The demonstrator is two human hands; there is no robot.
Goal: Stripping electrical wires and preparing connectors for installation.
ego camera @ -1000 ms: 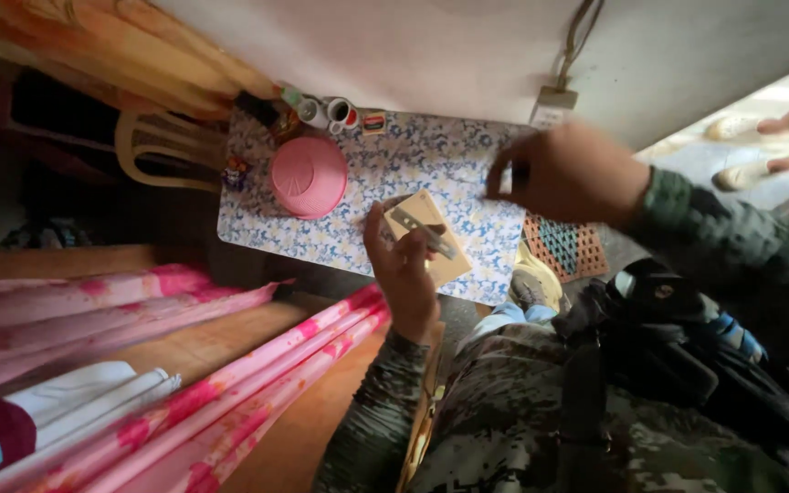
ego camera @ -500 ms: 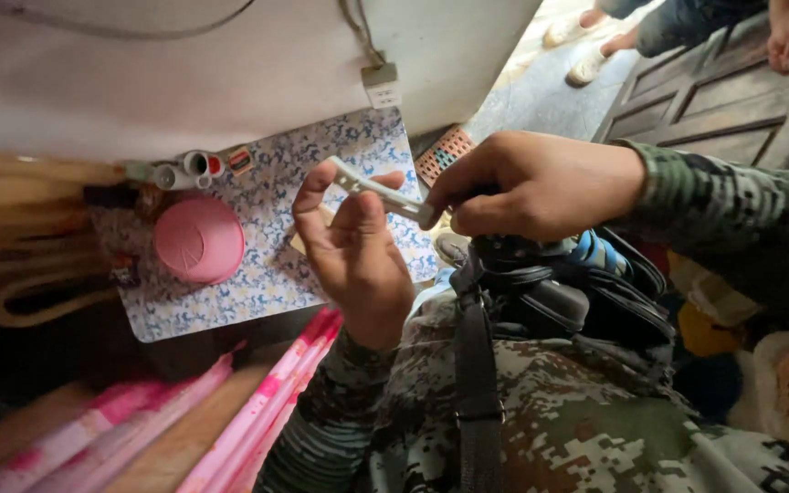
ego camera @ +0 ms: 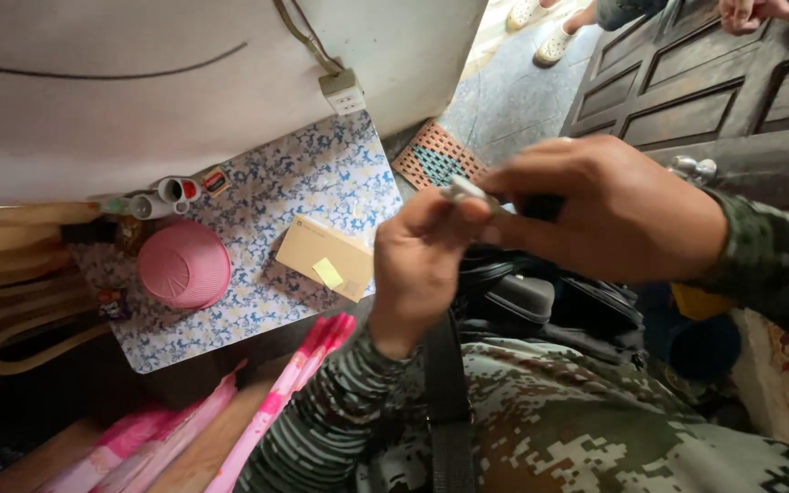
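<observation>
Left fingers (ego camera: 431, 215): pinched shut on the near end of a small white piece (ego camera: 464, 190); what it is cannot be told.
Left hand (ego camera: 417, 269): raised in front of the chest, back toward the camera, camouflage sleeve (ego camera: 321, 429) behind it.
Right fingers (ego camera: 522, 187): curled closed on the other end of the white piece, touching the left fingertips; something dark shows inside the grip, kind not clear.
Right hand (ego camera: 614, 215): just beside the left hand, above the black bag (ego camera: 541, 301).
White piece: held in the air between both hands, off the table, past its right edge.
Table (ego camera: 321, 173): blue-and-white flowered cover, set against a white wall (ego camera: 139, 91).
Card box (ego camera: 326, 258): tan, flat, a yellow slip on it, near the table's right edge, close under the left hand in this view.
Pink bowl (ego camera: 183, 265): upside down, toward the table's left edge.
Tubes (ego camera: 162, 196): small, lying along the table's back edge by the wall.
Socket (ego camera: 342, 91): white, on the wall at the table's back right corner, a cord running up.
Mat (ego camera: 438, 157): orange grid, on the floor beside the table.
Door (ego camera: 705, 82): dark, panelled, at the right.
Other person: a hand (ego camera: 755, 11) and sandalled feet (ego camera: 554, 41) at the top edge, well apart.
</observation>
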